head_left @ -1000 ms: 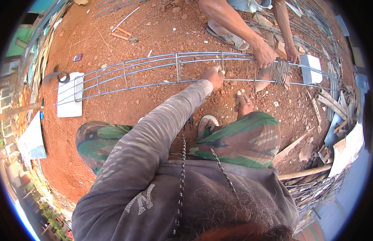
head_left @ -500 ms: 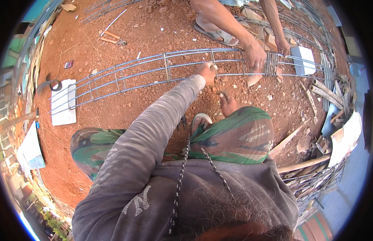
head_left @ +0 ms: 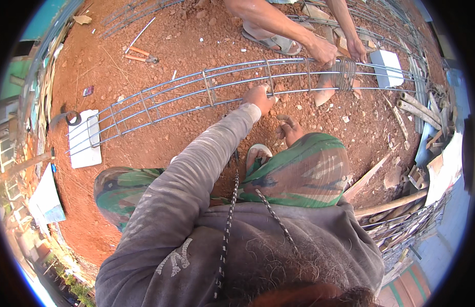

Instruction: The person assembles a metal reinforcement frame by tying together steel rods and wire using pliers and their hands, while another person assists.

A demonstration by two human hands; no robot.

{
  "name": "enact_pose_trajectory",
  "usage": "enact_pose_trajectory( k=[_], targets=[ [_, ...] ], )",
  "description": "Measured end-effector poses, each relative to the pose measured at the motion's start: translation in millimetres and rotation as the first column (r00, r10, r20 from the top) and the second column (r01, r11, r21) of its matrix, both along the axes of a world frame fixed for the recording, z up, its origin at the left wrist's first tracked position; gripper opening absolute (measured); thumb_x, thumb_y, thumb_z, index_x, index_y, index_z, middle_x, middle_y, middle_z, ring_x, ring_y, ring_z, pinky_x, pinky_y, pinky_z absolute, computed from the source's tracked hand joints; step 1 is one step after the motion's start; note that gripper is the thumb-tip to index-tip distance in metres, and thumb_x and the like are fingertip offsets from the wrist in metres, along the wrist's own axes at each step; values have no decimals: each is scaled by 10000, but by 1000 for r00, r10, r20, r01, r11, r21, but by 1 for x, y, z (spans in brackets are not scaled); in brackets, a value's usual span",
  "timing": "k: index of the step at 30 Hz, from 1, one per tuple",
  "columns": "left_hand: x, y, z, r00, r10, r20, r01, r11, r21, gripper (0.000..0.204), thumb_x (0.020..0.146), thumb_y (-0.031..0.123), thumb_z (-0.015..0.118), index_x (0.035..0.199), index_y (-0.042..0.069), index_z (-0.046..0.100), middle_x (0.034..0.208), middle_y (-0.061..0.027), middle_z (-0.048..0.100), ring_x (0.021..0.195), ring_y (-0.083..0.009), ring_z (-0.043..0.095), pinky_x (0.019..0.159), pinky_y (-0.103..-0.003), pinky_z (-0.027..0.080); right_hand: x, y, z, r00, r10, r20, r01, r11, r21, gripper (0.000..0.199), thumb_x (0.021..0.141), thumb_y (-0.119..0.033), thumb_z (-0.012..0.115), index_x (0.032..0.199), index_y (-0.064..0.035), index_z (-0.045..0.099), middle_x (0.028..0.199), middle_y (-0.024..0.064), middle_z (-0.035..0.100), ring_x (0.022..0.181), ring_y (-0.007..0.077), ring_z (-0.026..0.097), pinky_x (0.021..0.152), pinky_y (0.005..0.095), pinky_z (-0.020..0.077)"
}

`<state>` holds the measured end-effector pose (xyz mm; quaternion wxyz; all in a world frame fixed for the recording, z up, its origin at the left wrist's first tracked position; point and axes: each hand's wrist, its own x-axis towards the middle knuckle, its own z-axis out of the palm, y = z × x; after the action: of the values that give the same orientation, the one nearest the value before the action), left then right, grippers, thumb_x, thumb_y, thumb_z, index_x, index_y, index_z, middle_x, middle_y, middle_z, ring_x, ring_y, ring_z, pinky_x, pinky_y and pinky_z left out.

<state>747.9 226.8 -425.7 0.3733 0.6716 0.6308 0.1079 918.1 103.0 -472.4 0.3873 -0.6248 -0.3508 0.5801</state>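
A long rebar cage (head_left: 184, 94) of thin steel bars with square stirrups runs across the ground before me. My left hand (head_left: 260, 99) is closed on its near bar, beside a stirrup (head_left: 269, 77). Just short of the cage, my right hand (head_left: 289, 129) hovers above the dirt by my right knee, fingers curled in; whether anything is between them does not show. Further right, a bunch of stirrups (head_left: 345, 77) is packed together around the bars. Another person's hands, one (head_left: 323, 52) at the far bars and one (head_left: 356, 50) by the bunch, touch the cage.
White blocks lie under the cage's left end (head_left: 86, 157) and right end (head_left: 387, 61). Orange-handled pliers (head_left: 141, 55) rest on the dirt beyond. A dark coiled strip (head_left: 73, 118) is at left. Bamboo poles (head_left: 419, 113) and scrap wood lie at right.
My right hand's fingers have curled in from a more outstretched pose. My left hand has shifted slightly left along the cage. The other person's nearer hand has lifted to the far bars.
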Motion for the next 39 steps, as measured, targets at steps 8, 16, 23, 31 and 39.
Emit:
enact_pose_trajectory(
  k=[8,16,23,31,39],
  targets=[
    [6,-14,10,982,39,-185,10,967,255,469,915,360,731,1274,62,679,1313,-172,693,1219,-367,648,1067,-492,474,3,-2,12,990,8,139,3,997,-80,303,1074,-337,593,1186,-81,709,683,-45,492,588,57,427,530,243,331],
    [0,-7,18,996,22,-85,-2,974,227,377,921,373,722,1164,85,734,1103,-176,751,1038,-370,710,931,-479,540,17,-15,-25,986,81,143,-88,995,46,306,1063,-321,611,1223,-79,707,713,-21,558,606,84,485,563,263,402],
    [-7,2,29,996,37,82,-39,999,23,326,924,401,730,997,90,795,926,-182,765,914,-376,731,838,-466,552,18,-19,-6,999,38,-22,-40,990,-136,305,1063,-295,604,1265,-84,693,747,-12,599,613,93,512,574,266,431],
    [-4,0,31,989,84,119,-74,994,-84,314,946,364,714,1017,70,802,939,-201,768,907,-346,749,843,-433,552,8,-14,32,982,-26,-188,-39,942,-335,316,1062,-265,595,1312,-90,677,786,-2,647,620,104,542,586,269,464],
    [0,8,12,989,100,110,-90,992,-91,326,907,384,768,962,66,815,925,-185,778,884,-299,755,820,-401,552,23,-4,-13,998,68,-14,-68,928,-365,317,1016,-259,639,1294,-126,715,868,-15,696,604,89,538,527,267,442]
  ],
)
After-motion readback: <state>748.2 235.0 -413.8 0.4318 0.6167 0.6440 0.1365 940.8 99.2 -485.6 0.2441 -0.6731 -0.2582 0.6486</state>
